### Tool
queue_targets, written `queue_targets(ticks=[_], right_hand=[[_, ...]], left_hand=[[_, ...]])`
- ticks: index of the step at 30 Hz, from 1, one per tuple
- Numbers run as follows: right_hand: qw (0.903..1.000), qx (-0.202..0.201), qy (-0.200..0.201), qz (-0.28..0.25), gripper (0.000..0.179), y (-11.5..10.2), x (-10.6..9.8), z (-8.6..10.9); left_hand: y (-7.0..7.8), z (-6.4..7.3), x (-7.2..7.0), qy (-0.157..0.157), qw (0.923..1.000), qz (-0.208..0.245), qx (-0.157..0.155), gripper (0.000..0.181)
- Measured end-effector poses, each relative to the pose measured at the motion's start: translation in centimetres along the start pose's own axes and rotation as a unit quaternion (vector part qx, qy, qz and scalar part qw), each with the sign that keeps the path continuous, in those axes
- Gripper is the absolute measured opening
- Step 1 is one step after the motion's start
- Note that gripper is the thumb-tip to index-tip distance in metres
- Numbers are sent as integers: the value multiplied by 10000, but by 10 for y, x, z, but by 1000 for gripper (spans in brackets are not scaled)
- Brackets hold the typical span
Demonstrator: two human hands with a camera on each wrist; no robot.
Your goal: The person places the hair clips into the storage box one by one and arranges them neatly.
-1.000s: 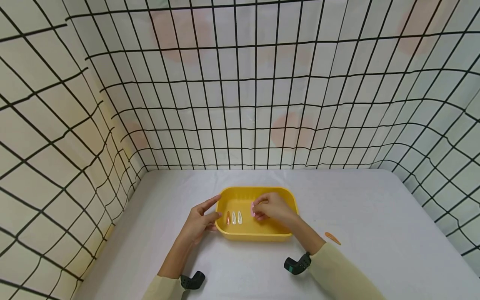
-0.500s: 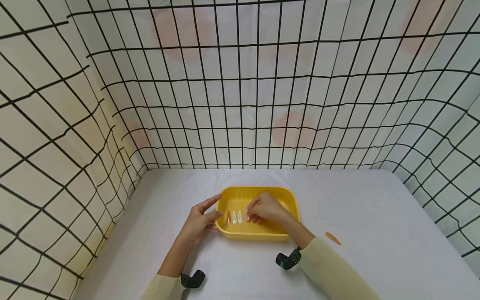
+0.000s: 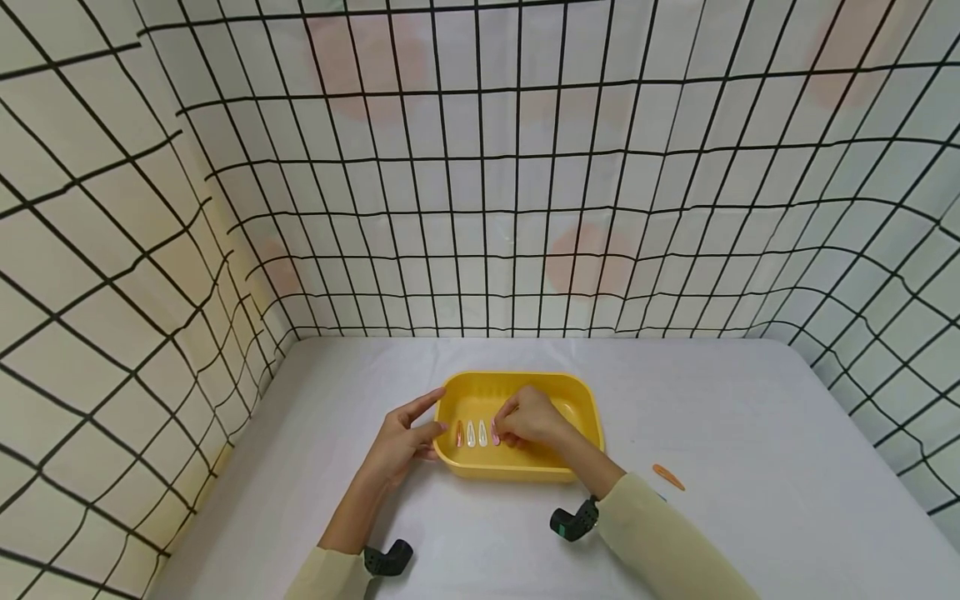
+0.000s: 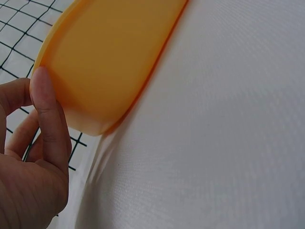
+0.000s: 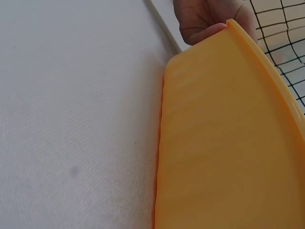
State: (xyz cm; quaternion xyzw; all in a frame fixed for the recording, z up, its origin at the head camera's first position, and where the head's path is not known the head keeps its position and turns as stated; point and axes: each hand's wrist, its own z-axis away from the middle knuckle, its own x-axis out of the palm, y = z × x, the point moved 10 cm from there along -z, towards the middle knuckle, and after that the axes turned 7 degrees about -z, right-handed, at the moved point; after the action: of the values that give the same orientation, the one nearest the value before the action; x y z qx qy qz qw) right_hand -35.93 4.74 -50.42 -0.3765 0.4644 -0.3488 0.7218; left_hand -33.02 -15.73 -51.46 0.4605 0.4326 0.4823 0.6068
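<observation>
A yellow plastic tray (image 3: 510, 473) stands on the white table. My left hand (image 3: 401, 440) holds its left end; in the left wrist view the thumb (image 4: 44, 88) lies against the rim with fingers behind. Inside the tray, an orange-brown snap hair clip (image 3: 460, 433) and two white clips (image 3: 477, 433) lie side by side, upright in a row. Right of them, my right hand (image 3: 531, 417) pinches a pink hair clip (image 3: 495, 432) low at the tray floor, its fingertips partly hidden. The right wrist view shows the tray's outer wall (image 5: 228, 133) and the left hand beyond.
An orange hair clip (image 3: 668, 477) lies on the table right of the tray, near the right sleeve. A small blue bit (image 3: 662, 497) peeks out beside that sleeve. Black wire grid (image 3: 517, 208) with white cloth behind encloses the table's back and sides.
My right hand has moved left inside the tray, bringing the pink clip down beside the white ones. In the last half second it has barely moved. The left hand keeps its place.
</observation>
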Motion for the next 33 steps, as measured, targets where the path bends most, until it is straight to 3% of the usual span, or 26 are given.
queue_targets(ticks=[18,33], right_hand=[[9998,-63,-3,-198,8,0,-3,5],[9986,-30,340,-407,15,7,-27,14]], left_hand=[[-2,-1,-1,10,10000,71,-31,62],[1,1,1,50,10000,58,-24,63]])
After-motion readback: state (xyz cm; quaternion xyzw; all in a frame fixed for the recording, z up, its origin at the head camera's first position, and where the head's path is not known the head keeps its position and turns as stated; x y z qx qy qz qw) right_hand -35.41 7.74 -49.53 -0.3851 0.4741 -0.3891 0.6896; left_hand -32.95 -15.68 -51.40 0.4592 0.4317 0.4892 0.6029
